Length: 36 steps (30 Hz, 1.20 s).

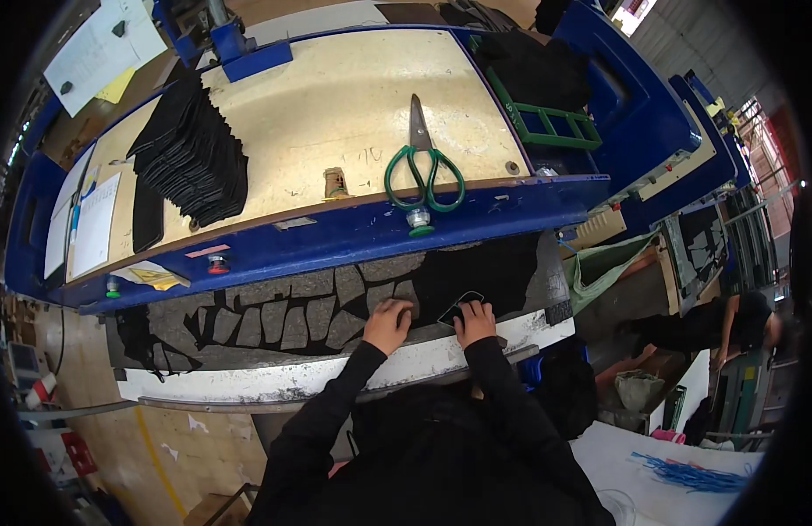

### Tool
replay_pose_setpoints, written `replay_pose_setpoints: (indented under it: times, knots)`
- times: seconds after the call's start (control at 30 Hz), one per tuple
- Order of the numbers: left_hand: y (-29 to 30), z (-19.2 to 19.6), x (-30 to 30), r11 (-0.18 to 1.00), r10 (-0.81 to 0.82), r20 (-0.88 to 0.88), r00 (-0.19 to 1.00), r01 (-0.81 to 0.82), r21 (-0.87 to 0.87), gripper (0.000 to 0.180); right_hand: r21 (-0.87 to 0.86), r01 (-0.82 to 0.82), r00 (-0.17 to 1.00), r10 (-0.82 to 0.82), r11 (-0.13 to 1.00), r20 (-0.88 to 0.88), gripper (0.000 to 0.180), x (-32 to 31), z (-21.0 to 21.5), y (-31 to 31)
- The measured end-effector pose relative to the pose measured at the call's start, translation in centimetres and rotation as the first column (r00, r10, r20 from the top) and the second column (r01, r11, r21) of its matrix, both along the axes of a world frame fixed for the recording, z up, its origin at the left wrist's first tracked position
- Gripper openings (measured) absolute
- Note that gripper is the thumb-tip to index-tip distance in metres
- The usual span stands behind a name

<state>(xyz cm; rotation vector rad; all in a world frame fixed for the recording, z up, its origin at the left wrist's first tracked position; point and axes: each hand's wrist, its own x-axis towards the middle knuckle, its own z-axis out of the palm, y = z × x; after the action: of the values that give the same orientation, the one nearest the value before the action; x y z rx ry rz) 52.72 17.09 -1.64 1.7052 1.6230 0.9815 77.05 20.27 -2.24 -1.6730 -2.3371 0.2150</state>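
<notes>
1. on my screen, the left hand point(389, 325) curls over the black cloth point(495, 268); i can't tell whether its fingers grip.
2. the right hand point(474, 323) touches the thin frame point(452, 307) on the cloth; i can't tell if its fingers clamp.

Floor: tan, scuffed point(209, 456), with a yellow line point(155, 456) at 8 o'clock. White table point(603, 447) between 4 and 5 o'clock. Grey ribbed panelling point(734, 53) at 2 o'clock; wall or roof, cannot tell. Glaring white daylight opening point(634, 16) towards 1:30.
</notes>
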Motion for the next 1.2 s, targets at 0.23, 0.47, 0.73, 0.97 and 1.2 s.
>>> replay_pose_setpoints:
  times: [0.23,0.47,0.73,0.97,1.2]
  knots:
    - [-4.6,-2.4,-1.3,0.997,0.039,-0.343,0.939,-0.011,0.081,0.018,0.152,-0.024,0.993,0.041,0.988,-0.111,0.013,-1.0,-0.1,4.5]
    - [-6.0,-1.8,-0.6,0.986,0.162,-0.273,0.948,-0.148,0.07,0.015,-0.16,0.115,0.991,-0.101,0.98,0.09,0.031,-7.6,-0.9,6.6]
    - [-1.6,-2.3,-1.4,0.977,0.208,-0.177,0.962,-0.197,0.076,0.023,-0.502,-0.166,0.984,0.18,0.849,-0.021,0.034,-2.7,1.6,-8.2]
    - [5.8,-1.6,4.2,0.999,0.044,-0.527,0.849,-0.031,0.034,0.057,-0.654,-0.028,0.849,-0.327,0.756,-0.415,0.02,1.1,3.9,-7.8]
    - [6.5,-1.8,3.8,0.938,-0.005,-0.255,0.967,-0.084,-0.336,0.041,-0.675,0.094,0.21,-0.677,0.732,-0.705,0.019,9.9,0.9,-7.2]
